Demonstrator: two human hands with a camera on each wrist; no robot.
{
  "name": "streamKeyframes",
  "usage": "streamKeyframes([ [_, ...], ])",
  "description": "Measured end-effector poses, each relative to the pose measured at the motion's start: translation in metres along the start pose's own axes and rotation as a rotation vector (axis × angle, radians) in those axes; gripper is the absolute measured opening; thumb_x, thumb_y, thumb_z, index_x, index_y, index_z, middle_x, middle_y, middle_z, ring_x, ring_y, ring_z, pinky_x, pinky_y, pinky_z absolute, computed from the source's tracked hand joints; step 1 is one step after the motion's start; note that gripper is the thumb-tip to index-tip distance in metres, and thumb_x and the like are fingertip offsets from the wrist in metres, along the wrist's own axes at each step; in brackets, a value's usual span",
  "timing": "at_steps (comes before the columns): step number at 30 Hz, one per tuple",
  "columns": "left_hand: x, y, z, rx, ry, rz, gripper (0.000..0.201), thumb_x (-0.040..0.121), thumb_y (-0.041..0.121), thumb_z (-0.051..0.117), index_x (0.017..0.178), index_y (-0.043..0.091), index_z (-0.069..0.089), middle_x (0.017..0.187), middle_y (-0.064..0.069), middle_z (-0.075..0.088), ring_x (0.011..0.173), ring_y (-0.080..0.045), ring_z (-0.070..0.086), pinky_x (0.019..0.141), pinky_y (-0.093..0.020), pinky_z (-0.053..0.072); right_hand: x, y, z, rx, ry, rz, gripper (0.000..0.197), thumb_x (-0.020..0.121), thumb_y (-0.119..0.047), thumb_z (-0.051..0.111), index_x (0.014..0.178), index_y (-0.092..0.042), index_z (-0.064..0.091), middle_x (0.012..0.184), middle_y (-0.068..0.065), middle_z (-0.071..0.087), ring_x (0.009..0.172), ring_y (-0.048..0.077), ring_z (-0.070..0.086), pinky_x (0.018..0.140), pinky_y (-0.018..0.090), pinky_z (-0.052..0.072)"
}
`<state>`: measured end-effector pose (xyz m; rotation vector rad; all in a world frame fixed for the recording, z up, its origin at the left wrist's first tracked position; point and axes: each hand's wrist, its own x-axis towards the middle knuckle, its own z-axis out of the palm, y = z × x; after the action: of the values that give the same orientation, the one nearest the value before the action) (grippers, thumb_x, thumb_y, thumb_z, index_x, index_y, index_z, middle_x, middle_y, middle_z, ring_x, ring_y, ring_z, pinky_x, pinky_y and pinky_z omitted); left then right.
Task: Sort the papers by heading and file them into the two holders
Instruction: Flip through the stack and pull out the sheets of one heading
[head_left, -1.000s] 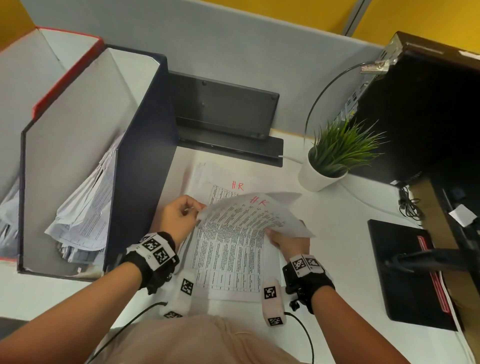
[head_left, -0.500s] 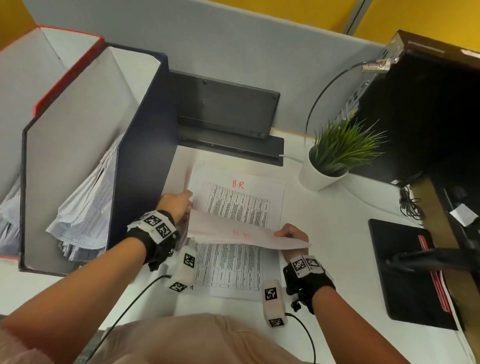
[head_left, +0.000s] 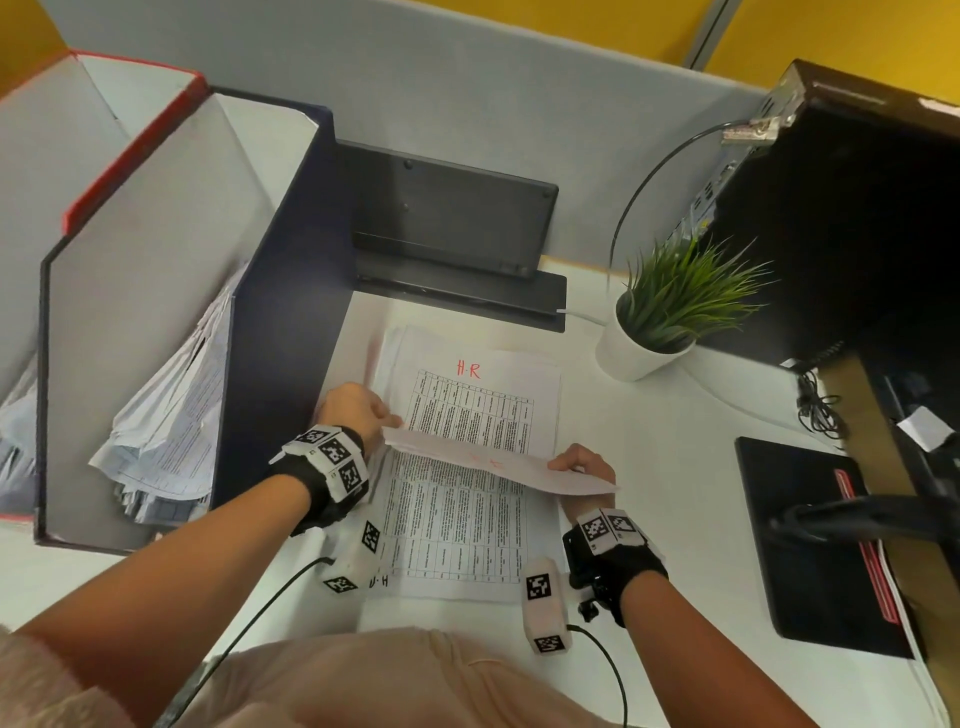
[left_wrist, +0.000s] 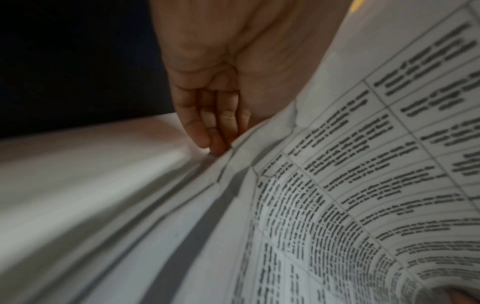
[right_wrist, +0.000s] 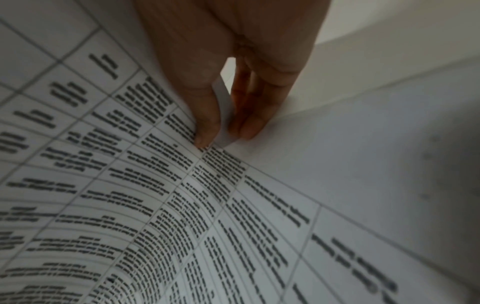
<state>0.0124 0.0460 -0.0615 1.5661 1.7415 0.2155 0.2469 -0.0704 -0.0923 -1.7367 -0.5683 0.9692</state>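
Note:
A stack of printed table sheets (head_left: 483, 415) lies on the white desk, its top page headed "H.R" in red. The top sheet (head_left: 493, 465) is curled back toward me, blank side up with red writing showing through. My left hand (head_left: 358, 410) grips its left edge and my right hand (head_left: 584, 462) its right edge. In the right wrist view, thumb and fingers (right_wrist: 205, 123) pinch the sheet's edge (right_wrist: 223, 115). In the left wrist view, curled fingers (left_wrist: 207, 131) sit at the sheet's edge (left_wrist: 363, 164). The dark blue holder (head_left: 280, 322) on the left contains papers (head_left: 166, 421). Beyond it stands the red-edged holder (head_left: 130, 140).
A potted plant (head_left: 670, 306) stands behind the stack on the right. A black monitor base (head_left: 457, 249) sits against the grey partition. A dark computer case (head_left: 857, 218) and a black pad (head_left: 810, 540) fill the right side, with cables nearby.
A second ago the top sheet was raised with its printed face and red heading showing. It has since curled over toward me, and both hands have come lower.

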Motion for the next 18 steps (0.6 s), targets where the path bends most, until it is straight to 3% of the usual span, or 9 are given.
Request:
streamKeyframes([
  [3,-0.003,-0.003,-0.001,0.012,-0.028,0.070,0.023,0.084,0.016,0.067,0.062,0.011,0.066,0.068,-0.009,0.065,0.068,-0.023,0.062,0.065,-0.032,0.053,0.004,-0.003,-0.001,0.083,-0.013,0.147,0.046,0.082,0.017,0.046,0.050,-0.014,0.057,0.067,0.002,0.052,0.062,0.012,0.048,0.045,0.008,0.042],
  [5,-0.008,-0.005,0.000,-0.013,0.055,0.178,0.013,0.087,0.010,0.062,0.079,0.007,0.072,0.080,-0.012,0.069,0.070,-0.022,0.059,0.071,-0.033,0.054,0.004,-0.003,0.001,0.206,-0.013,0.185,0.055,0.081,0.018,0.039,0.039,-0.014,0.056,0.063,0.005,0.055,0.060,0.016,0.049,0.042,0.009,0.043],
  [7,-0.016,-0.006,0.004,-0.093,0.185,0.336,0.019,0.086,0.002,0.060,0.102,0.006,0.071,0.089,-0.009,0.067,0.072,-0.015,0.055,0.072,-0.026,0.049,0.001,-0.005,0.003,0.216,-0.017,0.158,0.060,0.076,0.020,0.034,0.027,-0.012,0.048,0.048,0.005,0.057,0.052,0.019,0.050,0.040,0.013,0.043],
  [8,-0.020,-0.006,0.007,-0.150,0.206,0.393,0.022,0.086,0.000,0.060,0.104,0.007,0.070,0.089,-0.005,0.064,0.073,-0.012,0.055,0.072,-0.021,0.047,0.000,-0.005,0.004,0.197,-0.006,0.154,0.058,0.076,0.020,0.036,0.028,-0.012,0.046,0.042,0.001,0.056,0.048,0.017,0.051,0.041,0.014,0.043],
  [10,-0.024,-0.007,0.011,-0.310,0.193,0.391,0.019,0.087,-0.001,0.058,0.094,0.011,0.071,0.090,-0.001,0.064,0.078,-0.011,0.059,0.072,-0.018,0.048,-0.001,-0.007,0.003,0.046,0.046,0.133,0.041,0.078,0.014,0.054,0.046,-0.010,0.047,0.045,-0.007,0.054,0.046,0.007,0.049,0.045,0.018,0.040],
  [11,-0.025,-0.008,0.013,-0.408,0.169,0.342,0.017,0.088,-0.001,0.056,0.088,0.010,0.069,0.089,-0.002,0.066,0.081,-0.015,0.061,0.075,-0.022,0.050,-0.003,-0.008,0.002,-0.079,0.058,0.101,0.031,0.074,0.007,0.068,0.059,-0.011,0.049,0.052,-0.009,0.053,0.049,0.003,0.047,0.045,0.013,0.039],
  [13,-0.024,-0.011,0.014,-0.599,0.112,0.205,0.020,0.089,-0.003,0.051,0.080,0.007,0.065,0.086,-0.005,0.068,0.083,-0.020,0.063,0.076,-0.029,0.052,-0.006,-0.006,0.000,-0.149,0.060,0.049,0.038,0.064,0.001,0.081,0.085,-0.010,0.051,0.069,-0.011,0.054,0.062,-0.002,0.049,0.048,0.007,0.042],
  [16,-0.023,-0.011,0.013,-0.865,-0.001,0.048,0.033,0.085,-0.009,0.044,0.066,0.012,0.060,0.080,-0.002,0.069,0.080,-0.020,0.063,0.068,-0.028,0.049,-0.004,-0.006,-0.001,-0.071,0.044,-0.029,0.056,0.062,0.011,0.078,0.105,-0.007,0.047,0.081,-0.008,0.055,0.070,-0.003,0.053,0.053,0.002,0.045],
  [18,-0.022,-0.010,0.011,-0.943,-0.066,0.002,0.036,0.083,-0.008,0.041,0.062,0.014,0.059,0.079,-0.003,0.070,0.081,-0.021,0.062,0.065,-0.027,0.047,-0.002,-0.008,0.000,-0.079,-0.003,0.000,0.051,0.068,0.011,0.073,0.111,-0.007,0.053,0.084,-0.005,0.057,0.072,-0.002,0.053,0.055,0.003,0.045],
])
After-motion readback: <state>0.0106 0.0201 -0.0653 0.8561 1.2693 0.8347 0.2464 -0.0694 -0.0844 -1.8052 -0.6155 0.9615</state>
